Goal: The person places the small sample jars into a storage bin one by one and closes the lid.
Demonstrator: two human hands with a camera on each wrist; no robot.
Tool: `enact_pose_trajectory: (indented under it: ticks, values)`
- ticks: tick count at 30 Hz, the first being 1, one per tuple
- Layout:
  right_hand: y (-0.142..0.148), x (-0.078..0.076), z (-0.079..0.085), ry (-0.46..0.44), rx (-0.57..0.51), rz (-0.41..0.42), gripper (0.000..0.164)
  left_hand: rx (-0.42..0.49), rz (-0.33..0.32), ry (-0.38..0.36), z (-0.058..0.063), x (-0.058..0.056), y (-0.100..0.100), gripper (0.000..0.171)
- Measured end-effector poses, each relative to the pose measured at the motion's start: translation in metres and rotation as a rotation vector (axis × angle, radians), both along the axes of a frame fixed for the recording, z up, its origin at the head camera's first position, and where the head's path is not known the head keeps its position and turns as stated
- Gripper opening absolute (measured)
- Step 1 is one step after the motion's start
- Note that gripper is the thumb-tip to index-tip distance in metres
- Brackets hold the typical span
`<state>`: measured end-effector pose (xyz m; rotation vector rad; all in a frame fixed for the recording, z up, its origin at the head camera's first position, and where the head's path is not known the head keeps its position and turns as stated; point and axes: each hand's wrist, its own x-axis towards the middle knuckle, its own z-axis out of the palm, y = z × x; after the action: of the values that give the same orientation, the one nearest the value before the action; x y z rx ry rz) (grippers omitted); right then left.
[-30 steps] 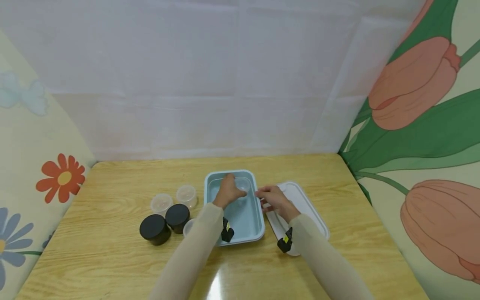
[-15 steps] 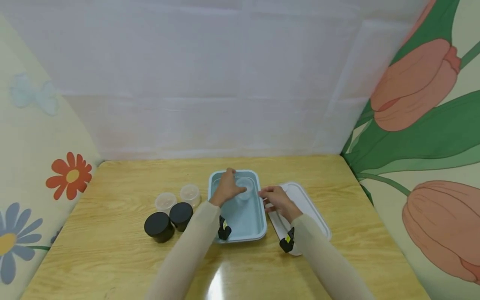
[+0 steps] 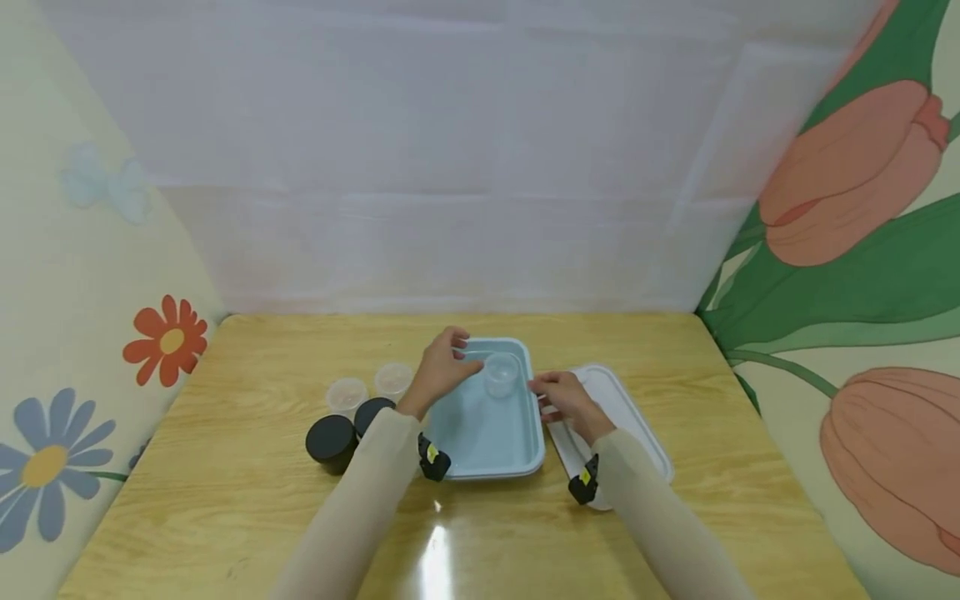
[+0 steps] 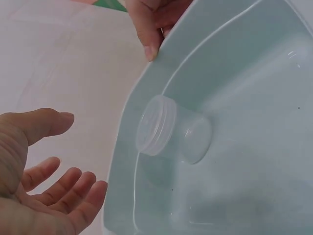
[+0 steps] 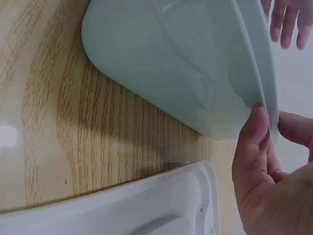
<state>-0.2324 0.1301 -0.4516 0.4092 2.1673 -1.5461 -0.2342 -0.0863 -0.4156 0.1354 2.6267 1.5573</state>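
Observation:
A pale blue rectangular plastic box (image 3: pixel 487 442) stands on the table with its inside facing up. In its far right corner sits a small clear jar with a clear lid (image 3: pixel 501 375), upright; the left wrist view shows the jar's ridged lid (image 4: pixel 159 125) near the box wall. My left hand (image 3: pixel 442 371) is over the far left of the box, fingers loosely bent and spread, apart from the jar. At the right side my right hand (image 3: pixel 566 398) pinches the box rim (image 5: pixel 266 93) between thumb and fingers.
A white tray-like lid (image 3: pixel 618 408) lies right of the box, partly under my right hand. Left of the box stand two black-lidded jars, one in front (image 3: pixel 332 440), and two clear jars, including one farther left (image 3: pixel 347 394). My left sleeve covers part of that group.
My left hand has come away from the clear jar and moved left toward the box's far left rim. The jar stays in the corner. My right hand keeps its grip on the rim.

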Motion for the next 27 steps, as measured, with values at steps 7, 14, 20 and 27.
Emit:
enact_pose_trajectory:
  ticks: [7, 14, 20, 27]
  values:
    - [-0.002, -0.001, -0.002, -0.018, -0.004, -0.002, 0.033, 0.02, 0.003, 0.008, 0.002, 0.011, -0.014, 0.052]
    - [-0.004, -0.002, -0.001, -0.012, -0.007, 0.0, 0.033, 0.057, 0.014, 0.056, 0.01, 0.031, -0.031, 0.051]
    - [-0.003, 0.0, 0.0, -0.004, -0.018, 0.01, 0.034, 0.089, 0.055, 0.037, 0.01, 0.048, -0.044, 0.055]
    - [-0.003, 0.003, 0.001, 0.015, -0.046, 0.01, 0.033, 0.091, 0.124, 0.03, 0.001, 0.069, -0.053, 0.052]
